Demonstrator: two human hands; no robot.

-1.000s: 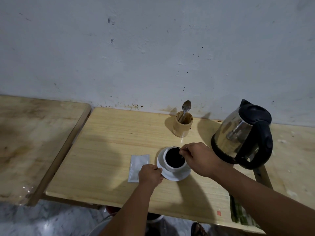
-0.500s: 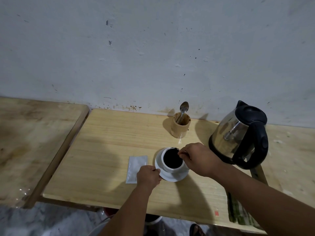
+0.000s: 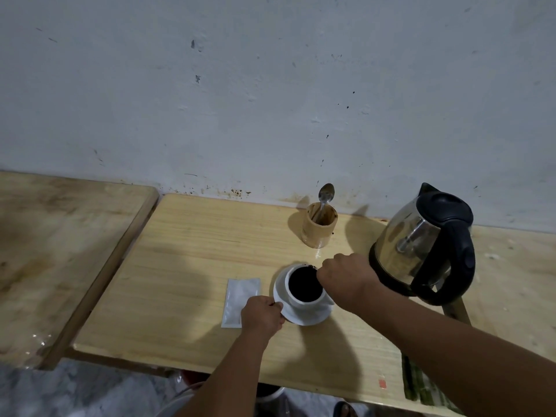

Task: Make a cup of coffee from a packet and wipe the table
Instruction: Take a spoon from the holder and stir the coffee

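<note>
Head view: the cup point(image 3: 304, 288), full of dark coffee, sits on its saucer point(image 3: 313, 316) mid-counter point(image 3: 186, 266). Left hand point(image 3: 262, 315) grips the saucer at 8 o'clock; right hand point(image 3: 346, 279) stays closed at the rim at 2 o'clock, barely shifted, seemingly still stirring. The packet point(image 3: 239, 299) lies at 9 o'clock. Wiping remains.

Pretty dim overall, soft indoor light with a cool bluish cast on the wall point(image 3: 270, 85). Shadows fall toward the left and the near side: the arms throw wide, blurry dark patches across the table point(image 3: 195, 236), and the wooden holder point(image 3: 319, 228) and kettle point(image 3: 421, 242) each cast a soft shadow to their left. The kettle's steel body picks up dull reflections, no harsh glare. Wide-angle bending shows at the edges, and the bottom corners look smeary.
</note>
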